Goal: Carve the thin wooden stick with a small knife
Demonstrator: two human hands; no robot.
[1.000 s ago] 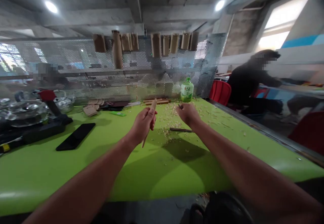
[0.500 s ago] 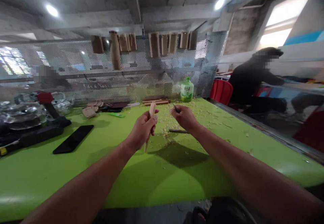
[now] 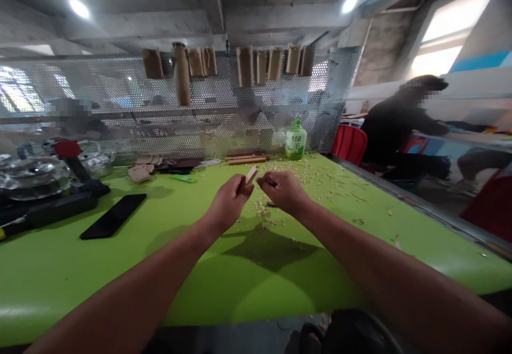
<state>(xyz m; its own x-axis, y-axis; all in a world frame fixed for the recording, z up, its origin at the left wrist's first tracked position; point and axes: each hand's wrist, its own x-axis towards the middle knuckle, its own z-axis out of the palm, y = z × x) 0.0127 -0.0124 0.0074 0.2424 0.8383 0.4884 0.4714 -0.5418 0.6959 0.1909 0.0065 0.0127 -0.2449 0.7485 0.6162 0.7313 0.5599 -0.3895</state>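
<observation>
- Your left hand (image 3: 230, 202) is curled snugly around a pale wooden piece (image 3: 252, 174), thumb along it, with its upper end standing clear of your fist.
- That wooden piece sits nearer you than the green bottle (image 3: 295, 145) and to its left, held above the table (image 3: 248, 295).
- Expect it to be light and stiff, dry rather than slippery; being slim, it could probably split or snap if you levered hard across it.
- Your best hold is around its middle, as you have it, fingers well behind the exposed end.
- Your right hand (image 3: 287, 193), nearer you than the bottle, is closed around a dark slim tool (image 3: 271, 182), close beside the wood's tip; its working end is too small and blurred to make out, so it may or may not be touching.
- A dark rod (image 3: 272, 204) lies on the table, on your side of the bottle, partly hidden by your right hand.
- Wood shavings (image 3: 262, 214) scatter from the bottle's foot toward you; curls that thin suggest wood that cuts easily.
</observation>
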